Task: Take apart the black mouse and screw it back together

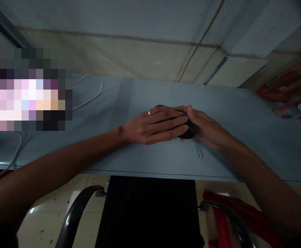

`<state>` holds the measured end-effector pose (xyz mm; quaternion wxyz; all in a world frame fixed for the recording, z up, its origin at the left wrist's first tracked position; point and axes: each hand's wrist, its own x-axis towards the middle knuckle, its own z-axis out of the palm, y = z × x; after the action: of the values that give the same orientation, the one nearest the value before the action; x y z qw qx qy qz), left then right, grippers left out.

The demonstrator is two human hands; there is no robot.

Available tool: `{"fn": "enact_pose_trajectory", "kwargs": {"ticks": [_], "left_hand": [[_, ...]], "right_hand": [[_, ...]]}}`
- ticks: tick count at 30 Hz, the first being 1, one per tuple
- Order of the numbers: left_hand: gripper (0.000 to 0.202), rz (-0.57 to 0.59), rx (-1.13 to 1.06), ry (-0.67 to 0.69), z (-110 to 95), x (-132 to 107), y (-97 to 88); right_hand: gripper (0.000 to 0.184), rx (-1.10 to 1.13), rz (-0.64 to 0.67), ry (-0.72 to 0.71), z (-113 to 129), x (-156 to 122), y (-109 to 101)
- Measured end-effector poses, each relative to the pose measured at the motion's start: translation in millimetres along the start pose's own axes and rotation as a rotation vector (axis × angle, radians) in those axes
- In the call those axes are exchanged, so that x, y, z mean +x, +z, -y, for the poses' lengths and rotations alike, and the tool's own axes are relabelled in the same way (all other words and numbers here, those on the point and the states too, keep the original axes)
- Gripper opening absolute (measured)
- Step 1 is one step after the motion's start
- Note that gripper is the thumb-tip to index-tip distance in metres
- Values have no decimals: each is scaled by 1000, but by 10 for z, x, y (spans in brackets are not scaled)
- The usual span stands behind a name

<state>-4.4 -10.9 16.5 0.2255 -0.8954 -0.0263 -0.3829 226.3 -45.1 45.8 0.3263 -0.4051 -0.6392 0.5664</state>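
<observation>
My left hand [158,125], with a silver ring on one finger, is laid over a dark rounded object [188,133], its fingers stretched across the top and curved down at the tips. From the other side my right hand [204,125] wraps round the same object, its thumb up near the left fingertips. Most of the object is hidden between the two hands, so I cannot make out its kind; only a smooth black part and a thin dark edge show. A slim, pale, shiny rod [198,148] sticks out below the right hand, just above the grey table [145,158].
Pale cables [101,84] lie at the left, beside a blurred-out bright area. An orange-red packet [290,82] stands at the far right. A tiled wall [114,51] closes off the back. In front are a black chair seat [150,213], a curved armrest [75,213] and red cloth [222,224].
</observation>
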Motion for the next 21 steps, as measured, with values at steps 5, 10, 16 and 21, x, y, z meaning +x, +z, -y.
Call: {"fn": "enact_pose_trajectory", "kwargs": {"ticks": [5,10,16,21], "left_hand": [[25,-70,111,176,5,70,-9],[24,-42,165,255,4,88,-67],[32,-124,110,-32,0,-27,9],[35,-269,-100,-672,113,-126,135]], "right_hand": [[38,-11,0,21,23,-9,-37],[31,-192,-34,-108,34,-24,-48],[35,-536,-163,-300,66,-32,-81],[43,-845,-156,-497,-28,35,-185]]}}
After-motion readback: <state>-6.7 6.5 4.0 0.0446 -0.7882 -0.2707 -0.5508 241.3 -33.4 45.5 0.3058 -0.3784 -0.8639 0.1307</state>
